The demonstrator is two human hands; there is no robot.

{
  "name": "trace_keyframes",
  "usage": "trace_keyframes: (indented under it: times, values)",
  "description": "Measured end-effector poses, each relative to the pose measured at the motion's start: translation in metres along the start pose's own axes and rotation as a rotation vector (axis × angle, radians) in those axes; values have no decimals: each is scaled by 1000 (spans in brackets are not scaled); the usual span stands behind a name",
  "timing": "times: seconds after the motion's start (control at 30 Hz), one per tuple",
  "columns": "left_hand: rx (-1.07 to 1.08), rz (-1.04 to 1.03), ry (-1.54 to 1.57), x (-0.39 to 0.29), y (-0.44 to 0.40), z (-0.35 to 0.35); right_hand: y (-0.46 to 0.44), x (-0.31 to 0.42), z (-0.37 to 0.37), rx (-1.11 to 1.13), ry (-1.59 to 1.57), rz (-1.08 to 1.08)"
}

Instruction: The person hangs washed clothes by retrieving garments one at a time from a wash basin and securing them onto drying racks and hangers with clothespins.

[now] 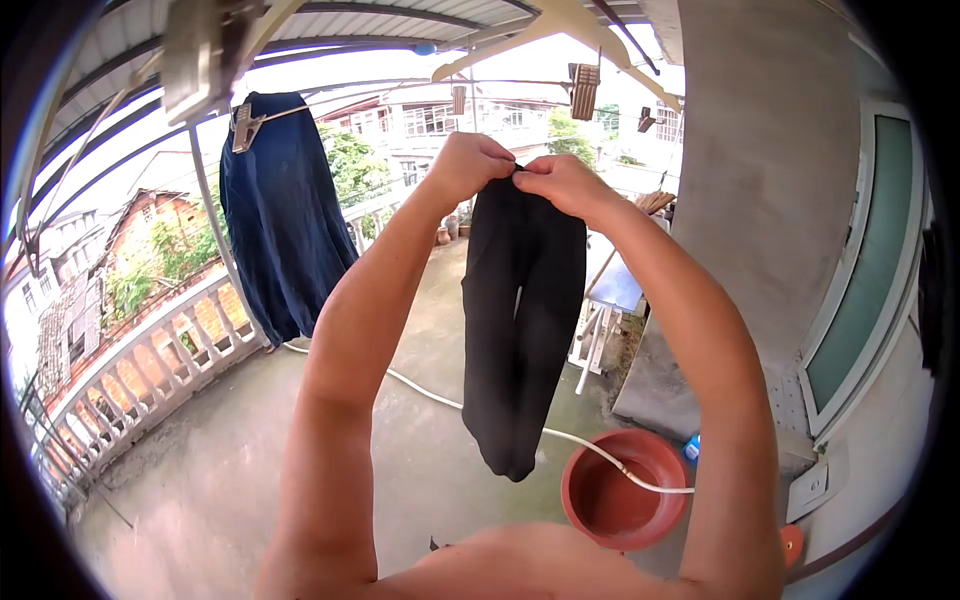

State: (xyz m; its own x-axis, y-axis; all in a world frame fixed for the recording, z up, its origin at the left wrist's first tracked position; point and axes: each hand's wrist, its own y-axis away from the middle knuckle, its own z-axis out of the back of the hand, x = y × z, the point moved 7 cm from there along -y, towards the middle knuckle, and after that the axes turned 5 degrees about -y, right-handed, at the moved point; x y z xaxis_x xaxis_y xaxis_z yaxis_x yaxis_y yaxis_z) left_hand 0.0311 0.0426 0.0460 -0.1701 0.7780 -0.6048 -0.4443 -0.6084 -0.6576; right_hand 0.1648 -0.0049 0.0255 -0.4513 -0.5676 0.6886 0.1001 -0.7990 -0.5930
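Black trousers (pixel 498 300), centre: cloth, matt, finely wrinkled.
Blue garment (pixel 280 205), upper left: cloth, slight sheen on folds.
Basin (pixel 612 508), lower right: plastic, smooth, semi-gloss.
Hose (pixel 425 391), lower centre: plastic, smooth.
Floor (pixel 200 460), lower left: concrete-like, smooth, faintly glossy.
Wall (pixel 765 180), upper right: cement-like, matt, slightly rough.
Door pane (pixel 868 260), right edge: glass-like, smooth.

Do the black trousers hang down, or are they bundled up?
The trousers hang down: left hand and right hand pinch the top, legs dangling below.
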Motion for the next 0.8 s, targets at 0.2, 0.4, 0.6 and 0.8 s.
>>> trace_keyframes:
  times: [0.2,0.4,0.6,0.8]
  values:
    - [-251,211,101,42,-29,22,-65,-5,2,106,209,96]
    - [-337,256,133,56,-72,66,-105,-13,8,58,361,193]
    - [-116,243,292,58,-112,48,-128,-13,5,108,301,302]
    - [-53,159,344,61,-128,43,-139,-13,0,108,406,295]
